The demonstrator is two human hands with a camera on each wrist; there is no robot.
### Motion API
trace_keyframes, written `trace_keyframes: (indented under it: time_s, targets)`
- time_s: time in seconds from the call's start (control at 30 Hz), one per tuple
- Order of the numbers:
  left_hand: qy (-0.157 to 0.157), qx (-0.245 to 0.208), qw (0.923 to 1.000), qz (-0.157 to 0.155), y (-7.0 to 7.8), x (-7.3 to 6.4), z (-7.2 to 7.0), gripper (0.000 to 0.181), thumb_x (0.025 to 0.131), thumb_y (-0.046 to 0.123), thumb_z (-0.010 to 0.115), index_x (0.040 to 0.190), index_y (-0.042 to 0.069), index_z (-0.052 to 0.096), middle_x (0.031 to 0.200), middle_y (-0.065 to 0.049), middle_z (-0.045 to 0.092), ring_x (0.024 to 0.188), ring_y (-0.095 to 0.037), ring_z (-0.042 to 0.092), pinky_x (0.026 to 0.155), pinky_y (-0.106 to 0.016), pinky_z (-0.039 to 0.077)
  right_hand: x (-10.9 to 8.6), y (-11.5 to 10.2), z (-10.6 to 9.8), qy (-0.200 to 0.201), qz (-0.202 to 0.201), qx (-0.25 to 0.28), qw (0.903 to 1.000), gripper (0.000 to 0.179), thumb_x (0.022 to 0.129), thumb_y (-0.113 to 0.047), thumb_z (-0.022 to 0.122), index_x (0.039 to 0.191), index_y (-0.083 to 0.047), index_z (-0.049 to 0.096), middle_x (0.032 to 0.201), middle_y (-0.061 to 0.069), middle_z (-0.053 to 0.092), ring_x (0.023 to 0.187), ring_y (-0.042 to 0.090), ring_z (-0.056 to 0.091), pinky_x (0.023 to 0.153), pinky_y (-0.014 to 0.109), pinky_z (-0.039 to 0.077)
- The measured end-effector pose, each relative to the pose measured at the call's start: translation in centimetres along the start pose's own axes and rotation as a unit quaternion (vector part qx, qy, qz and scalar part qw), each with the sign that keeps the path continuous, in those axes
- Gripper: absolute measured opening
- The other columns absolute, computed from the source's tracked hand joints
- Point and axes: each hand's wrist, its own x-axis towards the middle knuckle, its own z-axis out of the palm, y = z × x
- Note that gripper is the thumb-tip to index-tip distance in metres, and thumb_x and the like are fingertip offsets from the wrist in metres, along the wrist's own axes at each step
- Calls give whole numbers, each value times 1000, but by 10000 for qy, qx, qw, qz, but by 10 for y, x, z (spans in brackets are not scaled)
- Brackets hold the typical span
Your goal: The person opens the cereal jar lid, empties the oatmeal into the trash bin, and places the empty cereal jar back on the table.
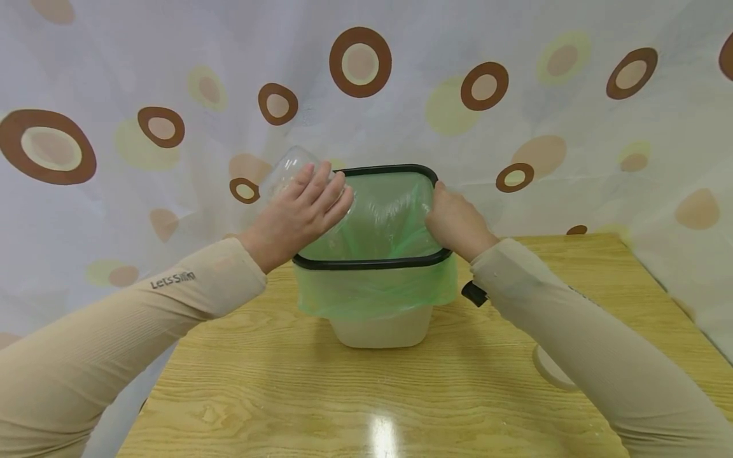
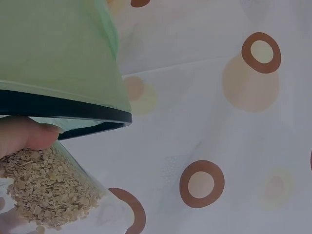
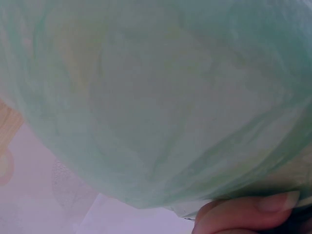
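Note:
My left hand (image 1: 303, 210) holds a clear container (image 1: 289, 166), tilted at the left rim of a bin. In the left wrist view, oat flakes (image 2: 46, 187) fill part of the container, beside my thumb. The whitish bin (image 1: 380, 327) stands upright on the table, with a black rim (image 1: 372, 263) around its top. A green plastic bag (image 1: 378, 292) lines it and hangs over the outside. My right hand (image 1: 460, 219) grips the rim at the right side. The right wrist view shows the bag (image 3: 146, 97) up close and fingers (image 3: 243, 212) at the lower right.
The bin stands on a wood-grain table (image 1: 258, 381). A pale round disc (image 1: 552, 369) lies at the right, partly behind my right forearm. A small black object (image 1: 474, 294) shows beside my right cuff. A whitish patterned sheet (image 1: 401, 121) hangs behind the table.

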Motion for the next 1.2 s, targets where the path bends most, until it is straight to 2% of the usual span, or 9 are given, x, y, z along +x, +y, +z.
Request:
trace_keyframes:
  time_s: [0.23, 0.53, 0.67, 0.87, 1.2]
  targets:
    - [-112, 11, 9999, 76, 0, -1, 0, 59, 85, 8, 71, 136, 2, 43, 135, -18, 48, 128, -37, 44, 108, -45, 32, 0, 0, 0, -33, -1, 27, 10000, 61, 96, -2, 30, 150, 11, 5, 49, 2, 38, 39, 10, 22, 40, 25, 24]
    - [58, 120, 9999, 23, -2, 2, 0, 52, 86, 6, 69, 133, 2, 46, 131, -17, 51, 125, -37, 45, 107, -44, 34, 1, 1, 0, -18, -31, 5, 10000, 62, 96, -3, 30, 150, 11, 4, 50, 2, 39, 40, 10, 23, 41, 25, 25]
    - [-46, 144, 9998, 102, -2, 1, 0, 54, 85, 6, 69, 134, 3, 45, 132, -18, 50, 126, -38, 44, 107, -44, 34, 0, 1, 0, -34, -46, 28, 10000, 62, 96, -3, 30, 150, 11, 4, 50, 3, 39, 40, 10, 23, 41, 26, 25]
    - [-224, 415, 9984, 300, -2, 0, -2, 57, 86, 9, 69, 136, 3, 43, 135, -18, 48, 128, -37, 43, 108, -44, 33, -1, 0, 0, -49, -14, 24, 10000, 62, 96, -3, 30, 150, 11, 4, 49, 2, 38, 39, 10, 22, 41, 25, 24]
    - [-251, 324, 9988, 265, -1, -1, -3, 61, 85, 12, 72, 138, 3, 42, 137, -18, 48, 129, -37, 43, 109, -45, 31, -1, 0, 0, -49, -6, 21, 10000, 61, 96, -2, 29, 150, 11, 4, 49, 1, 37, 39, 10, 21, 40, 24, 23]
